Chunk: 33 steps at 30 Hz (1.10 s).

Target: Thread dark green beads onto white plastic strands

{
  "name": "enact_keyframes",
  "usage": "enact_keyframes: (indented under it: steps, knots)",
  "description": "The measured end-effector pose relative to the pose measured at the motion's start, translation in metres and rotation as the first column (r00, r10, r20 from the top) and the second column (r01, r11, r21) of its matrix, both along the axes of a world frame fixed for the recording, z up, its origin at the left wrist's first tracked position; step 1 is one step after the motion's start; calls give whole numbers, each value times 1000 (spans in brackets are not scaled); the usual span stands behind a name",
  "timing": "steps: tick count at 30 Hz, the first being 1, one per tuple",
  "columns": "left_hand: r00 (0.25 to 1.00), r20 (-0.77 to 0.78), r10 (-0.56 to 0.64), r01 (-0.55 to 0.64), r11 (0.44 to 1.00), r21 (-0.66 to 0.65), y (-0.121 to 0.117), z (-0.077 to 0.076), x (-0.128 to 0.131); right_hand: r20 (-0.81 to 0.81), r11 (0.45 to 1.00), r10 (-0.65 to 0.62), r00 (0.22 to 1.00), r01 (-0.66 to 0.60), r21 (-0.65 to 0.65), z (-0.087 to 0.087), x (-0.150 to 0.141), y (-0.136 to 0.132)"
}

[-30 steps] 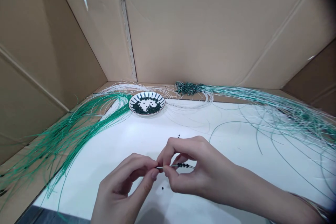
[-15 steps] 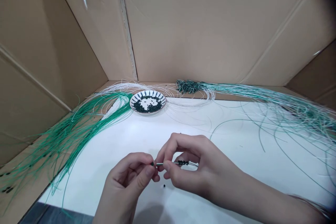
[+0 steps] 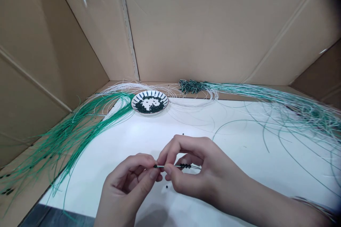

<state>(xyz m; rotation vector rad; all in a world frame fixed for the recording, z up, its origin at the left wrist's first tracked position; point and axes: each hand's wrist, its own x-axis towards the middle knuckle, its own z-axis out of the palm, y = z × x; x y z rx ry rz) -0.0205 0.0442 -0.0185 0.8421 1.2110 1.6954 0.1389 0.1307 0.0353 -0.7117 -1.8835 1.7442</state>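
Between finger and thumb, my left hand point(image 3: 133, 181) pinches a small dark bead point(image 3: 155, 166) at the tip of a thin cord. Just to its right, my right hand point(image 3: 191, 166) is closed on that same cord point(image 3: 161, 166), the fingertips of both hands nearly touching. Several dark beads point(image 3: 185, 166) sit threaded in a row on the cord under my right palm, where its strands run on to the right. One loose bead point(image 3: 167, 187) lies on the white board below my fingers, and another loose bead point(image 3: 183, 134) lies just above my right hand.
Beyond my hands stands a striped plate point(image 3: 135, 96) holding many dark beads. Green cords point(image 3: 87, 131) spread at the left, white cords point(image 3: 117, 88) behind them. A beaded bundle point(image 3: 191, 86) trails strands rightward. Cardboard walls point(image 3: 202, 28) enclose the white board point(image 3: 112, 152).
My left fingertips have shifted slightly, and the bead between them shows more clearly. My right hand stays almost where it was. The view has tilted very slightly.
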Motion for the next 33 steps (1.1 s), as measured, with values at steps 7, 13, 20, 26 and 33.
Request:
enact_keyframes:
  steps: [7, 13, 20, 26, 33]
  knots:
    - [998, -29, 60, -60, 998, 20, 0, 1, 4, -10, 1000, -16, 1000, 16, 20, -2, -1, -3]
    - [990, -137, 47, -33, 995, 98, 0, 2, 4, -22, 1000, -16, 1000, 17, 12, -4, 0, -3]
    - [965, -242, 103, -69, 987, 142, 0, 4, 5, -14, 998, -36, 999, 37, 49, -5, -2, -3]
    - [929, -338, 153, -91, 978, 190, 1, 4, 6, -3, 998, -26, 1000, 26, 59, -4, -1, -4]
    - [929, -326, 176, -121, 976, 182, 0, 6, 8, -23, 995, -35, 999, 37, 90, -5, -2, -3]
